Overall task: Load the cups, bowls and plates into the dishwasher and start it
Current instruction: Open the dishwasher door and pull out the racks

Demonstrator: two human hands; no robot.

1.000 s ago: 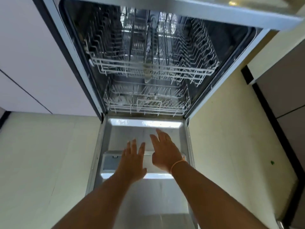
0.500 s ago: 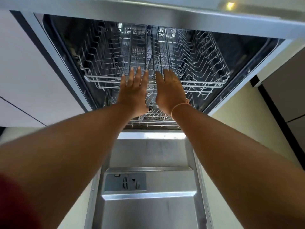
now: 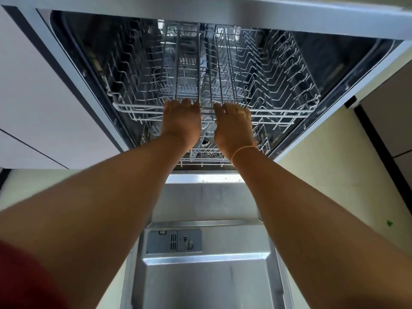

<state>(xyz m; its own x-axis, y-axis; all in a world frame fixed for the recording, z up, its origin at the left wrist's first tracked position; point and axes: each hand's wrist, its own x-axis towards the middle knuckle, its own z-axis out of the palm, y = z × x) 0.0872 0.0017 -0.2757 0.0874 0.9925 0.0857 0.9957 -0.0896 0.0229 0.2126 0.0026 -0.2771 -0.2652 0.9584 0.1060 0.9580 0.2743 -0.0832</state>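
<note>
The dishwasher stands open, its steel door point(image 3: 207, 282) folded down flat toward me. Inside, the white wire upper rack point(image 3: 278, 112) holds no dishes, and the lower rack point(image 3: 200, 159) shows beneath it. My left hand point(image 3: 180, 123) and my right hand point(image 3: 233, 128) lie side by side on the front rail of the upper rack, fingers curled over the wire. An orange band circles my right wrist. No cups, bowls or plates are in view.
A detergent dispenser point(image 3: 174, 240) sits in the inner door panel. White cabinet fronts point(image 3: 44, 97) flank the left; dark cabinet panels point(image 3: 390, 121) stand at the right. Pale floor point(image 3: 334, 175) lies on both sides of the door.
Both hands rose from over the open door up to the upper rack, and their fingers have now curled over its front rail.
</note>
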